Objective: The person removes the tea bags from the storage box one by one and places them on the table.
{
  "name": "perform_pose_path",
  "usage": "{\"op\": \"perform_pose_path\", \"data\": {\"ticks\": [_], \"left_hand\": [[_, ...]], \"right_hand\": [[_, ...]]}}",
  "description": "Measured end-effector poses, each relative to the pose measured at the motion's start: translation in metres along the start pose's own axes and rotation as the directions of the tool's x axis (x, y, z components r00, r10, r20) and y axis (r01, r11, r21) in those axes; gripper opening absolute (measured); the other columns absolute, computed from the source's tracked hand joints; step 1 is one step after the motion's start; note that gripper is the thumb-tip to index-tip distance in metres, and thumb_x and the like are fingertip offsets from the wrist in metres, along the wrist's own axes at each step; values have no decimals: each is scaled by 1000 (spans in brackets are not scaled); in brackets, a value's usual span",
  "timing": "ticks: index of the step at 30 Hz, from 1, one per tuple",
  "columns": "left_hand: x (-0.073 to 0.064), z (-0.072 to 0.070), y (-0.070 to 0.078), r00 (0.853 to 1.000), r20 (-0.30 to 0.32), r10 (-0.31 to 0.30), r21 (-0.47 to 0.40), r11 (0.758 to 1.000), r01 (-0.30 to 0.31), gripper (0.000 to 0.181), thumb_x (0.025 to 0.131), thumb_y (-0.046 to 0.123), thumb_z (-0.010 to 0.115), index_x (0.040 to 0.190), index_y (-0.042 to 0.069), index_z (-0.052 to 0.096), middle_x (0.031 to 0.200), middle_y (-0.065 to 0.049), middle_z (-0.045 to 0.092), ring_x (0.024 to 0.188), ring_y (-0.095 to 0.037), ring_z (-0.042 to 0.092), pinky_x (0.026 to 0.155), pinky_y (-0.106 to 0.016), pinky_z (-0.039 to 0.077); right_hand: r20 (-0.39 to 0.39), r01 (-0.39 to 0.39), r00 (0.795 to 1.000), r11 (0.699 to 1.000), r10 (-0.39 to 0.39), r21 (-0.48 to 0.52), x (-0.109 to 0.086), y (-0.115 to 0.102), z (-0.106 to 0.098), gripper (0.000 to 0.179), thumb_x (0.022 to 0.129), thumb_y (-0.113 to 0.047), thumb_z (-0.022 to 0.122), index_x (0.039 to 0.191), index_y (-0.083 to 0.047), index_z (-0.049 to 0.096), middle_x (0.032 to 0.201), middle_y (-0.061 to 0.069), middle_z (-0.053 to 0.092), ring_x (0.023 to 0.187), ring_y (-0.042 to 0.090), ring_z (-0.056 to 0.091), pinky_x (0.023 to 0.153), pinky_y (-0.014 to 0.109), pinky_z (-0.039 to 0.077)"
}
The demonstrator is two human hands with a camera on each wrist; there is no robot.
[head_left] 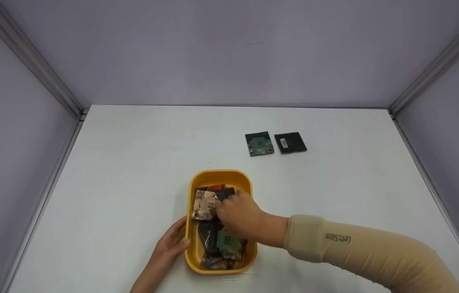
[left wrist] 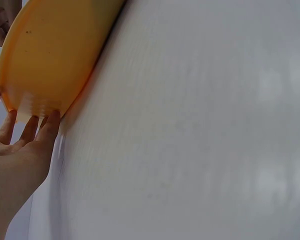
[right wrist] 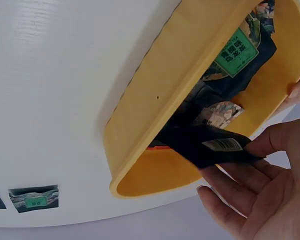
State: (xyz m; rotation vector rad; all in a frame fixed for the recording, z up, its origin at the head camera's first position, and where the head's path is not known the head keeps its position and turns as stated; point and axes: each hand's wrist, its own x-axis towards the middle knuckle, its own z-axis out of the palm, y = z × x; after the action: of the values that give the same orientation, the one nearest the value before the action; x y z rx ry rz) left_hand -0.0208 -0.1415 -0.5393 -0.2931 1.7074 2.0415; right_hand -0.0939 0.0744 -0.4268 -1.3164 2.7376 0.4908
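Note:
A yellow plastic tub [head_left: 193, 260] full of small flat packets stands near the front of the white table. My left hand [head_left: 168, 243] holds its left side, thumb at the rim and fingertips [left wrist: 54, 116] against the outer wall. Reaching in over the right rim, my right hand [head_left: 239, 213] pinches a black packet [right wrist: 195, 145] with a white barcode label between thumb and fingers. Below that hand in the tub lie a beige patterned packet [head_left: 204, 204] and a green-labelled packet [head_left: 229, 244], among several dark ones. An orange-red edge shows at the tub's far end.
Farther back on the white table [head_left: 132, 162] lie two packets side by side: a green-labelled packet [head_left: 259, 143] and, right of it, a black packet [head_left: 290, 143] with its barcode up. Grey panels [head_left: 229, 53] enclose the table at the back and both sides.

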Motion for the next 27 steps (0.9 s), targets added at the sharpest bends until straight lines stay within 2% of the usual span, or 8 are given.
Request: {"op": "perform_pose_path", "data": {"ticks": [4,7,12,14,22,25,27], "left_hand": [[0,0,1,1000,1,11,1,1000,-11,73,98,26,63,156,5,24,162,-17,19,149,-36,13,118,-48,23],[-1,0,1,999,19,32,-12,999,-32,72,99,24,62,156,4,23,162,-18,18,149,-36,13,118,-47,22],[-2,0,1,998,41,45,-20,999,-44,72,100,23,61,156,4,21,163,-18,16,149,-35,14,118,-45,24],[-1,-1,0,998,44,46,-14,999,-45,73,100,24,61,157,4,20,162,-19,16,149,-36,14,117,-46,25],[-1,-1,0,998,44,39,-21,999,-38,73,99,24,61,156,4,22,163,-17,17,149,-34,15,118,-45,25],[-1,-1,0,998,45,43,-25,999,-42,72,99,24,61,157,4,21,163,-18,17,149,-34,14,118,-45,24],[-2,0,0,998,47,46,-31,999,-44,72,100,23,61,157,4,21,163,-18,16,149,-35,14,118,-45,23]], "right_hand": [[-113,-6,994,1000,7,8,-3,12,-4,28,87,-32,76,101,-9,72,74,2,68,58,16,55,59,31,53],[-205,14,979,1000,-11,10,-8,20,-2,18,86,-23,77,96,-9,69,71,2,65,60,17,58,59,32,54],[-347,68,936,997,-53,30,-16,33,7,24,79,-18,82,96,-11,68,80,2,69,72,19,64,68,33,59],[-391,81,919,995,-53,55,-20,38,9,21,80,-16,81,96,-11,68,83,2,69,72,18,64,66,32,59],[-539,90,842,977,28,191,-32,65,11,9,88,-6,72,97,-8,70,84,3,66,67,18,64,58,29,57],[-568,68,821,977,61,203,-37,78,13,8,89,-4,70,96,-8,70,83,3,64,64,17,62,56,28,55],[-574,44,814,976,89,213,-41,88,15,8,89,-3,69,95,-8,71,81,3,63,64,17,61,55,28,54]]}}
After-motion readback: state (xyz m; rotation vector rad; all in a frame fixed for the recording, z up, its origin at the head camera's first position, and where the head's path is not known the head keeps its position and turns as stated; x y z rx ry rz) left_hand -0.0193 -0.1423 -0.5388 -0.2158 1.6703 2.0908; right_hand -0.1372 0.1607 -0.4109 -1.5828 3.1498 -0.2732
